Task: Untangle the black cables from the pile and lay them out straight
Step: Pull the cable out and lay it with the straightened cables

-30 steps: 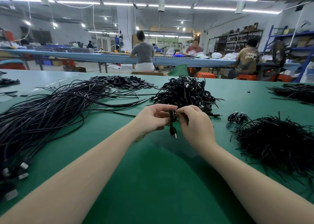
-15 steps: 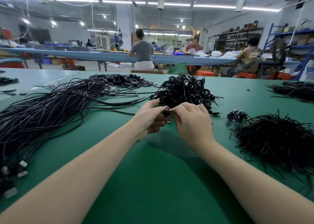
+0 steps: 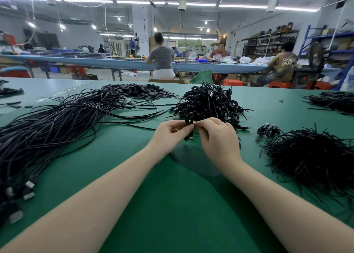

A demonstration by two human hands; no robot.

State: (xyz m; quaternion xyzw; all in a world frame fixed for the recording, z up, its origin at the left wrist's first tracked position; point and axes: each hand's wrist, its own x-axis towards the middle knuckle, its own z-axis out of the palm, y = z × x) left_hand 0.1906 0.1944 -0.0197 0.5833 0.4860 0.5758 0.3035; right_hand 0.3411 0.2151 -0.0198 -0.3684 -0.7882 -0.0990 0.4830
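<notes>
Cable (image 3: 189, 118), small black coiled one, held up just above green table (image 3: 172, 204), right in front of tangled pile (image 3: 207, 103). Left hand (image 3: 168, 135) pinches it, thumb and fingertips clamped on coil. Right hand (image 3: 218, 137) pinches it from other side, fingers curled tight round it; metal plug (image 3: 191, 137) hangs below between hands. Straightened cables (image 3: 57, 126) fan across table to left, plugs toward near edge. Bristly heap of short black ties (image 3: 310, 157) to right. Flat black pieces (image 3: 138, 91) heaped beyond.

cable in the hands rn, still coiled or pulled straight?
Still coiled. The left hand and right hand pinch a small looped cable, its plug hanging just below.
</notes>
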